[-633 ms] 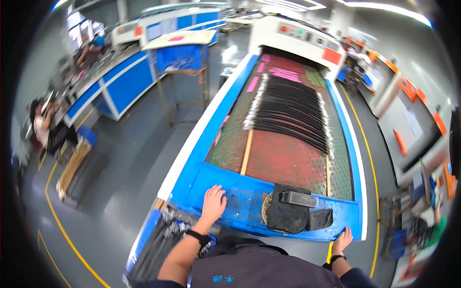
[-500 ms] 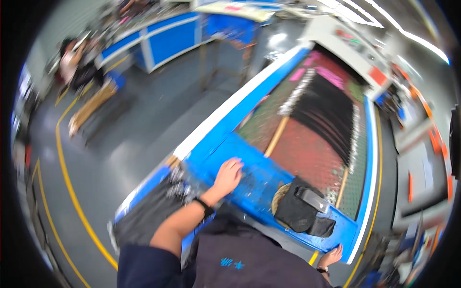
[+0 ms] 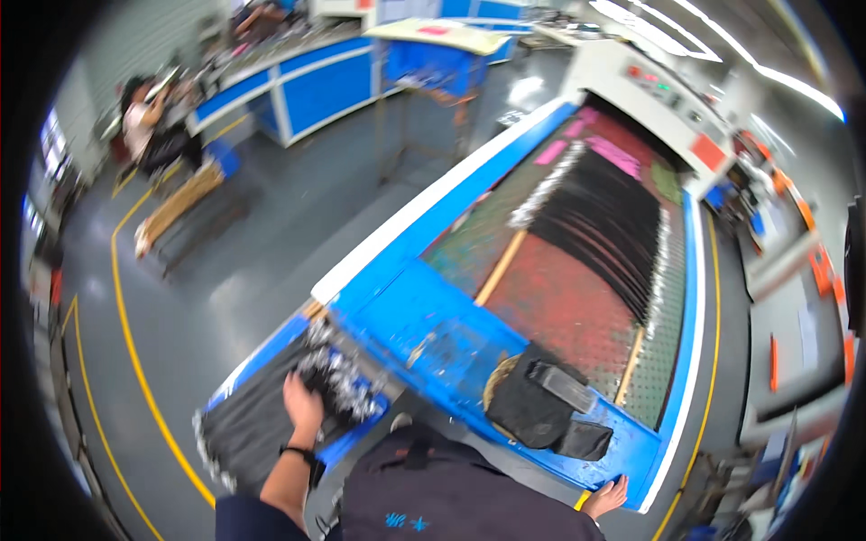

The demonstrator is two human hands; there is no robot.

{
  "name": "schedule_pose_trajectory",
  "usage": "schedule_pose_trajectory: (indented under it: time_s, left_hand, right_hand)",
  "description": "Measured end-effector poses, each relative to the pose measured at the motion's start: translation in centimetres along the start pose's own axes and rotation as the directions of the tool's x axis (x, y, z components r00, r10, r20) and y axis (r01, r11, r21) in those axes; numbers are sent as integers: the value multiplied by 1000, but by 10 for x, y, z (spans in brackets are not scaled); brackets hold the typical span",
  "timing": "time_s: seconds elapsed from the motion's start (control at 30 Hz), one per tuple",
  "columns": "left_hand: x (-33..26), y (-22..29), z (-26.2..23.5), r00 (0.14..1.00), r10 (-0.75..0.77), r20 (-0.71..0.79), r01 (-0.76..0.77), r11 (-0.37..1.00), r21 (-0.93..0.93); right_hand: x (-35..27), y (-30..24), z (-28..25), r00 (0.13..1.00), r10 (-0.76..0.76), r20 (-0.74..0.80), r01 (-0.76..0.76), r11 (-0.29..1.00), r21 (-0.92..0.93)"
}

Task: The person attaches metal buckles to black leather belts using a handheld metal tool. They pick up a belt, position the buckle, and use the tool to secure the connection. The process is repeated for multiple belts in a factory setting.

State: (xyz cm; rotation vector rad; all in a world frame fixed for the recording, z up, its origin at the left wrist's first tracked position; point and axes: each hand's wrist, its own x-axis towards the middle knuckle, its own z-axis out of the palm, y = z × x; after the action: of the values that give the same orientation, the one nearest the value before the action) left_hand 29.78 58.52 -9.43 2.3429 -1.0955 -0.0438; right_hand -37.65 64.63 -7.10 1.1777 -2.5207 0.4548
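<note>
My left hand, a dark band at its wrist, is over a pile of long black strips with silvery, crinkled ends. The pile lies on a blue-edged stand to the left of the machine. The fingers point forward and are loosely apart; whether they touch the strips I cannot tell. My right hand rests open at the near right corner of the blue machine front. More black strips with silvery ends lie side by side across the machine's reddish-green bed, over two wooden sticks.
Black pouches and a clear-lidded box sit on the blue front. A white machine housing stands at the far end of the bed. Far left, a person sits near a bench. Blue cabinets line the back.
My left hand has moved from above the blue machine front, left and down, to the pile of black strips. My right hand stays by the near right corner. The view has shifted slightly.
</note>
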Motion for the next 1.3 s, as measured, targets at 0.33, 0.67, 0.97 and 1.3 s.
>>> schedule_pose_trajectory:
  time_s: [0.33,0.67,0.97,1.3]
  left_hand:
    - [4,-50,35,908,-178,380,35,934,356]
    - [27,-60,42,916,-96,389,-131,845,518]
    - [11,-59,6,978,-15,207,-44,961,274]
    - [70,-26,-112,981,136,-140,-121,987,109]
  right_hand:
    - [-7,-22,-38,997,-8,76,-1,992,124]
    - [-6,-19,-50,995,-62,81,40,969,243]
    - [-4,-17,-51,996,-79,45,66,968,243]
    - [8,-12,-54,998,30,55,-53,874,483]
